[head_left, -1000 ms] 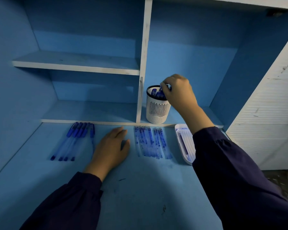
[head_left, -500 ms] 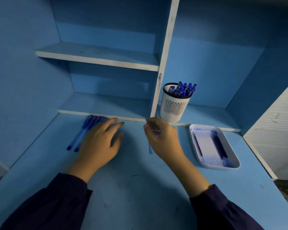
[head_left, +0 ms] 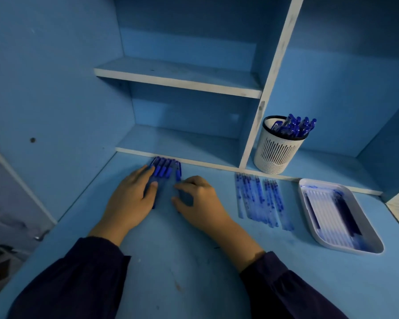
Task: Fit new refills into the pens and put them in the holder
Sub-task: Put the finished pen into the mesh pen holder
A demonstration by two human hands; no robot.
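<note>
Several capped blue pens (head_left: 165,169) lie in a row on the blue desk, against the shelf's front edge. My left hand (head_left: 131,199) rests flat on the left pens of this row, fingers straight. My right hand (head_left: 200,203) sits at the row's right end, its thumb and forefinger curled round the rightmost pen (head_left: 178,172). The white slotted holder (head_left: 278,153) stands on the low shelf to the right with several blue pens (head_left: 295,126) upright in it. A row of ink-stained refills (head_left: 260,199) lies right of my right hand.
A white tray (head_left: 346,249) at the desk's right holds clear refills (head_left: 327,210) and a few dark ones. A white divider (head_left: 260,125) rises just left of the holder. The desk's left edge (head_left: 55,224) drops off beside my left arm.
My right hand left the holder, came down across the desk and now sits at the right end of the pen row. My left hand slid onto the pens. The view has swung left.
</note>
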